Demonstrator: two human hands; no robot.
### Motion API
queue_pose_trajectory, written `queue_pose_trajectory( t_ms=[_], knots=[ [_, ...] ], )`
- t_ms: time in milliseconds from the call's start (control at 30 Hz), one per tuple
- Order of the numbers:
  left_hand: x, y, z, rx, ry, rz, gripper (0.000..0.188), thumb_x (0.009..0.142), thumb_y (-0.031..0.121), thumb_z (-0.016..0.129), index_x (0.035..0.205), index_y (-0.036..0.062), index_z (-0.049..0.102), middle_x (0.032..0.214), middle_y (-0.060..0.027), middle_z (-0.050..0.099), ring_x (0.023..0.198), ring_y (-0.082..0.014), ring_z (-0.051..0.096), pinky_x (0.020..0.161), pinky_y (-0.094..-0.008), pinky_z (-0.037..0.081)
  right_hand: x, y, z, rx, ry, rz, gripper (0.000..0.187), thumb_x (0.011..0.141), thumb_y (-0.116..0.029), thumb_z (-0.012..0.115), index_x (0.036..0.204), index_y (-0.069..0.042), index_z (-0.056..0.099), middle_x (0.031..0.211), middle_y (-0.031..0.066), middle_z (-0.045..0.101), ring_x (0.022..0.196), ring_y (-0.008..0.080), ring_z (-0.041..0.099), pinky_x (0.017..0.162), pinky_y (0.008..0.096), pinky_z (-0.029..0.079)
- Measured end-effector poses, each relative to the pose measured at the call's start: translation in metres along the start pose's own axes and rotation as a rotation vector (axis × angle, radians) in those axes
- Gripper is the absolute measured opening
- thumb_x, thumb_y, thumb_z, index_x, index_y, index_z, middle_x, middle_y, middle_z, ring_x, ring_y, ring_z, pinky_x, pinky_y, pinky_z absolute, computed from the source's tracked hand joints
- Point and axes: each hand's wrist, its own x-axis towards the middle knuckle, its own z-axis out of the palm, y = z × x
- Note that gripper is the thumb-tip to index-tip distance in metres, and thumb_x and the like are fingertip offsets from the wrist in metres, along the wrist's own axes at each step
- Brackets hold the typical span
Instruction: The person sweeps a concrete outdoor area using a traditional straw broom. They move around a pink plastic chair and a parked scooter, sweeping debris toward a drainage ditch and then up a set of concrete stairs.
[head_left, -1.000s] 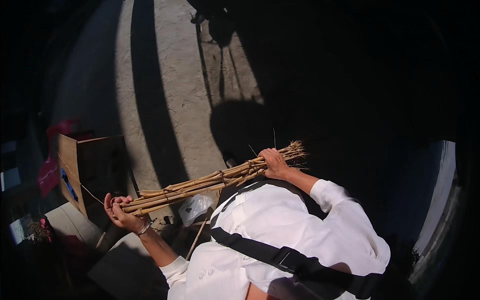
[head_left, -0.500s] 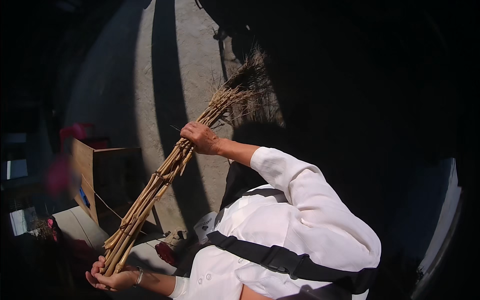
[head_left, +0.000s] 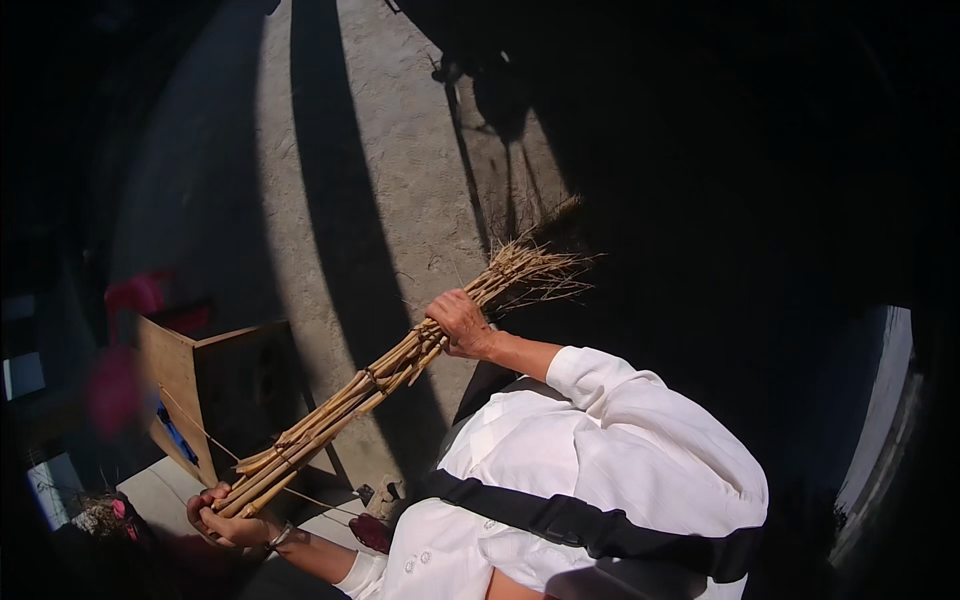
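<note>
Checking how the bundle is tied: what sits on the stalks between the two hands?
Head view: between the left hand and right hand, the stalk bundle runs unbroken, with bindings around it; a thin string trails off the lower end.

An open cardboard box (head_left: 215, 395) stands on sunlit concrete ground (head_left: 390, 150) striped by long shadows, pink blurs (head_left: 125, 340) beside it.

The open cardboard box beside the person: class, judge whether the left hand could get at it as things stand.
Probably yes, but not freely. The cardboard box stands just above the left hand with nothing visible between them. That hand, though, is closed around the butt end of the bundle of sticks, which it would have to release first.
</note>
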Motion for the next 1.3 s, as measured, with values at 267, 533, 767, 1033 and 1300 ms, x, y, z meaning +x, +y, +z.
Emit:
queue_pose_trajectory(
  t_ms=[267, 533, 767, 1033, 1300],
  knots=[
    [0.019, 0.007, 0.016, 0.054, -0.086, 0.208, 0.02, 0.083, 0.017, 0.029, 0.084, 0.001, 0.042, 0.069, -0.0064, 0.039, 0.063, -0.0157, 0.039, 0.061, -0.024, 0.038, 0.051, 0.003, -0.025, -0.042, 0.217, -0.071, 0.025, 0.06, -0.01, 0.063, 0.077, -0.005, 0.046, 0.071, 0.0125, 0.048, 0.071, 0.0304, 0.05, 0.065, 0.0381, 0.039],
    [-0.054, 0.018, 0.141, -0.28, -0.495, 0.537, 0.027, 0.086, 0.028, 0.046, 0.084, 0.001, 0.047, 0.069, -0.0074, 0.043, 0.056, -0.0136, 0.045, 0.051, -0.023, 0.042, 0.034, 0.115, -0.029, 0.041, 0.2, 0.047, 0.031, 0.061, -0.008, 0.066, 0.086, -0.004, 0.048, 0.083, 0.0132, 0.053, 0.083, 0.0313, 0.052, 0.073, 0.0368, 0.04],
    [-0.097, -0.022, 0.164, -0.331, -0.558, -0.019, 0.013, 0.083, 0.007, 0.036, 0.08, 0.0018, 0.047, 0.07, -0.0062, 0.044, 0.057, -0.0121, 0.048, 0.054, -0.0241, 0.047, -0.049, 0.125, -0.107, -0.246, 0.108, 0.232, 0.027, 0.061, -0.008, 0.063, 0.083, -0.005, 0.048, 0.078, 0.0128, 0.051, 0.078, 0.0317, 0.05, 0.07, 0.0376, 0.038],
    [-0.073, 0.027, 0.151, -0.215, -0.25, 0.105, 0.018, 0.081, 0.013, 0.03, 0.082, 0.0022, 0.043, 0.068, -0.0103, 0.041, 0.056, -0.0177, 0.043, 0.051, -0.0252, 0.042, 0.038, 0.122, -0.123, -0.177, 0.196, 0.014, 0.024, 0.059, -0.003, 0.058, 0.08, -0.003, 0.047, 0.073, 0.0141, 0.049, 0.073, 0.0321, 0.05, 0.067, 0.0377, 0.038],
    [-0.13, 0.034, 0.244, -0.237, -0.595, 0.41, 0.029, 0.086, 0.029, 0.038, 0.08, 0.0006, 0.042, 0.068, -0.0082, 0.04, 0.055, -0.0147, 0.041, 0.048, -0.0241, 0.039, 0.002, 0.189, -0.143, -0.033, 0.224, 0.18, 0.03, 0.061, -0.009, 0.065, 0.085, -0.006, 0.047, 0.081, 0.0126, 0.051, 0.084, 0.0318, 0.051, 0.074, 0.0366, 0.039]
  ],
)
